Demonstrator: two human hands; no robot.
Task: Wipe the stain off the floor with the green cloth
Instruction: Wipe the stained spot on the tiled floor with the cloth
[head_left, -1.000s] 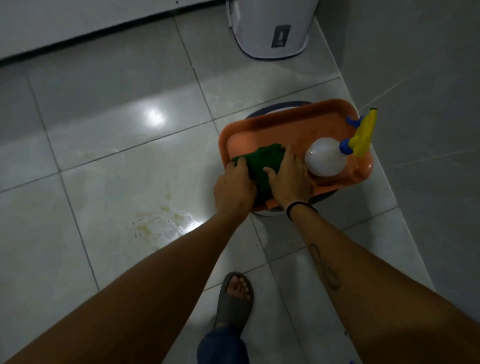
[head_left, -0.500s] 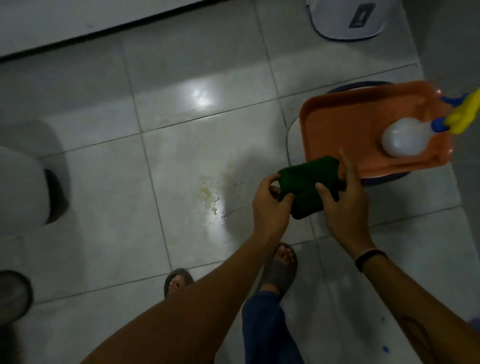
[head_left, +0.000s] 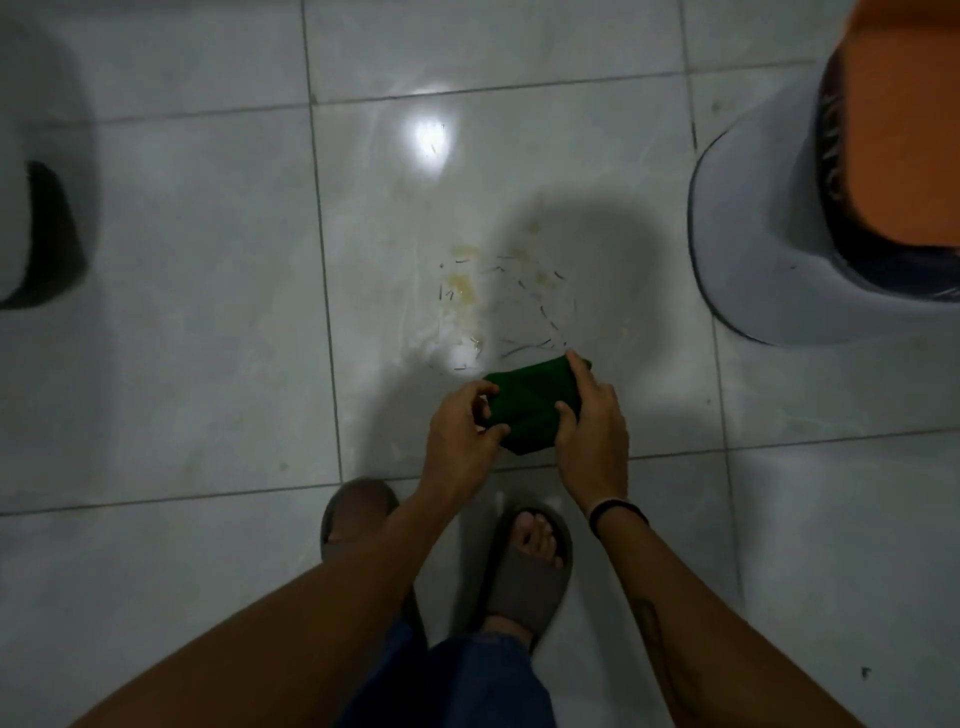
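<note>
A folded dark green cloth (head_left: 530, 402) is held between both hands above the pale tiled floor. My left hand (head_left: 460, 434) pinches its left edge; my right hand (head_left: 592, 421) grips its right side, fingers over the top. A yellowish stain (head_left: 493, 291) with thin dark specks spreads on the tile just beyond the cloth, partly under the hands' shadow. The cloth's near edge is close to the stain's lower rim.
An orange tray (head_left: 904, 130) sits on a round grey stool (head_left: 753, 249) at the upper right. A white object with a dark base (head_left: 36, 223) stands at the left edge. My feet in grey slippers (head_left: 527, 566) are just below the hands.
Both hands lifted the cloth out of the orange tray and carried it left and toward me, over the floor next to the stain. The view turned downward and the spray bottle left the frame.
</note>
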